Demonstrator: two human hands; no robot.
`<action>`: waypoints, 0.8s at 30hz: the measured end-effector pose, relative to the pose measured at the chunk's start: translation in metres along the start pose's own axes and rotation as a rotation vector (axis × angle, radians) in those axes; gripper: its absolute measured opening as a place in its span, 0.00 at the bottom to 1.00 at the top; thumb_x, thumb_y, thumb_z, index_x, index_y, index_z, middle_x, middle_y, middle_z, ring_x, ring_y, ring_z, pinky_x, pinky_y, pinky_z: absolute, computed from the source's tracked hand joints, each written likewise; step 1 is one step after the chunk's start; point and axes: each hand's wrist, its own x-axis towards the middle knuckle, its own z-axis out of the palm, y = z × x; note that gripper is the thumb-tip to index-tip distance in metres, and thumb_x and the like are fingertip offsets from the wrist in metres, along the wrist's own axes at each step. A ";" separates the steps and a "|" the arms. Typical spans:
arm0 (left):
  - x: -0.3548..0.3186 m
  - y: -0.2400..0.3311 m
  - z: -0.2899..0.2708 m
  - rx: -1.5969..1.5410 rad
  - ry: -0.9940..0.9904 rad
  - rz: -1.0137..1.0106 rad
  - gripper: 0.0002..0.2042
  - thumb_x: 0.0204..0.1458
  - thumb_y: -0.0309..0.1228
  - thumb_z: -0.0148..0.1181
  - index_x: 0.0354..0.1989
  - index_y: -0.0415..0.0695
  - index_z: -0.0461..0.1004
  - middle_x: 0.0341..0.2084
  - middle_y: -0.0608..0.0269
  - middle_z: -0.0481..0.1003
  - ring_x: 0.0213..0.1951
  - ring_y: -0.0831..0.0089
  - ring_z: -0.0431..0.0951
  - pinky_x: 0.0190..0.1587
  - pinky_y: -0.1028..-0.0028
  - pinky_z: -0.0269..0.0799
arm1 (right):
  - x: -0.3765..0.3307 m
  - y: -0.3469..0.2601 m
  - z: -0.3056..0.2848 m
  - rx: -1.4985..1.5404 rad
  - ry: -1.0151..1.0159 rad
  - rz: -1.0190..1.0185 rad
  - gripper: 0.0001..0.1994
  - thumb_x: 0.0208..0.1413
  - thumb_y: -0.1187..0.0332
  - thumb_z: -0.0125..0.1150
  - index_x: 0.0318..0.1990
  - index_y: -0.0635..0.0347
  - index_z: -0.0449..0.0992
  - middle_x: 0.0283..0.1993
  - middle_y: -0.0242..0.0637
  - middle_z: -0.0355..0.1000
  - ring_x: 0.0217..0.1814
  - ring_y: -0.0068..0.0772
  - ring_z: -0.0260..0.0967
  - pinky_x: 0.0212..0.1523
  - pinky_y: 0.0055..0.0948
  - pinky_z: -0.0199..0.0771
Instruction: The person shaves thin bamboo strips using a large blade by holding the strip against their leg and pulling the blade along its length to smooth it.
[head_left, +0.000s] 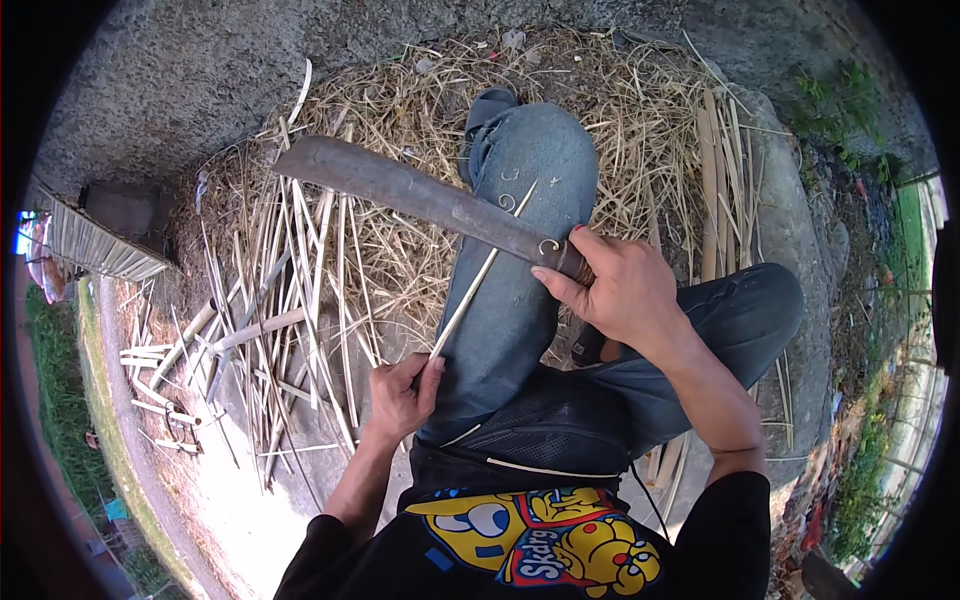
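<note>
My right hand (617,285) grips the handle of a long, dark, curved chopping knife (420,195), its blade reaching up and left across my left knee. My left hand (400,395) pinches the near end of a thin pale bamboo sliver (480,275). The sliver runs up and to the right over my jeans-clad thigh and meets the blade near the handle. Thin curled shavings lie on the blade and on my knee.
Several split bamboo strips (290,300) and a heap of dry shavings (400,110) cover the concrete ground around my legs. More strips lie at the right (715,180). A woven bamboo piece (100,250) sits at the left. Grass and a slope lie at the right edge.
</note>
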 end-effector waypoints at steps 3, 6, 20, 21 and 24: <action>-0.029 -0.029 -0.008 0.132 -0.069 0.011 0.10 0.58 0.27 0.64 0.23 0.41 0.76 0.10 0.56 0.68 0.11 0.60 0.72 0.17 0.66 0.64 | 0.012 0.010 -0.014 0.100 -0.038 0.110 0.24 0.59 0.44 0.64 0.34 0.60 0.73 0.16 0.43 0.69 0.20 0.51 0.73 0.21 0.43 0.70; -0.053 -0.036 -0.014 0.112 -0.033 -0.034 0.10 0.57 0.26 0.63 0.23 0.41 0.77 0.10 0.57 0.69 0.12 0.61 0.73 0.18 0.67 0.66 | 0.010 0.014 -0.014 0.122 -0.049 0.083 0.26 0.60 0.43 0.62 0.32 0.61 0.72 0.16 0.43 0.69 0.21 0.53 0.73 0.22 0.44 0.70; -0.006 -0.004 0.001 0.174 0.018 0.068 0.05 0.55 0.24 0.66 0.28 0.41 0.78 0.12 0.57 0.70 0.12 0.60 0.72 0.17 0.66 0.64 | 0.000 -0.013 -0.004 0.039 -0.128 0.045 0.26 0.56 0.41 0.65 0.39 0.59 0.77 0.19 0.41 0.74 0.24 0.49 0.77 0.24 0.43 0.74; -0.004 -0.001 0.004 0.158 0.060 0.076 0.07 0.55 0.24 0.65 0.25 0.41 0.76 0.11 0.56 0.67 0.12 0.60 0.70 0.18 0.66 0.63 | 0.000 -0.011 -0.003 0.078 -0.105 0.053 0.26 0.56 0.41 0.65 0.39 0.59 0.77 0.19 0.41 0.74 0.23 0.49 0.77 0.24 0.43 0.74; -0.006 0.002 0.005 0.158 0.092 0.110 0.06 0.55 0.23 0.65 0.26 0.41 0.77 0.11 0.57 0.68 0.12 0.60 0.71 0.18 0.67 0.64 | -0.002 -0.005 0.000 0.002 -0.079 0.028 0.30 0.57 0.35 0.60 0.42 0.59 0.78 0.17 0.40 0.73 0.22 0.47 0.78 0.21 0.44 0.77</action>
